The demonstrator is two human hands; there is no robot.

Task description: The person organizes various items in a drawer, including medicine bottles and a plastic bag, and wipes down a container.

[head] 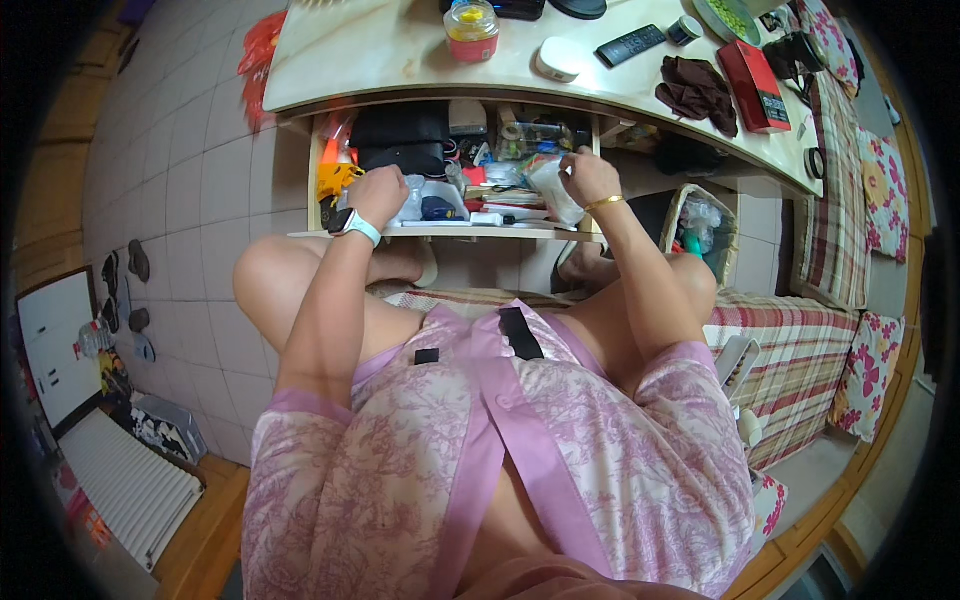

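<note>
An open drawer (450, 234) full of mixed things lies before me. My left hand (379, 196), wearing a smartwatch, is curled over its left front part, beside a yellow-orange package (337, 180) and a crumpled clear plastic bag (411, 199). What its hidden fingers touch cannot be told. My right hand (591, 178), with a gold bracelet, is over the right side, fingers bent at the edge of a clear bag with white contents (553, 187); whether they grip it is unclear. Between the hands are papers (514, 201) and a small white tube (487, 219). Black pouches (397, 127) lie further back.
The marble-patterned tabletop (375, 64) above the drawer holds a jar (472, 34), a white round container (559, 60), a remote control (631, 46), a dark cloth (697, 96) and a red box (754, 88). A lined waste bin (727, 251) stands right of the drawer.
</note>
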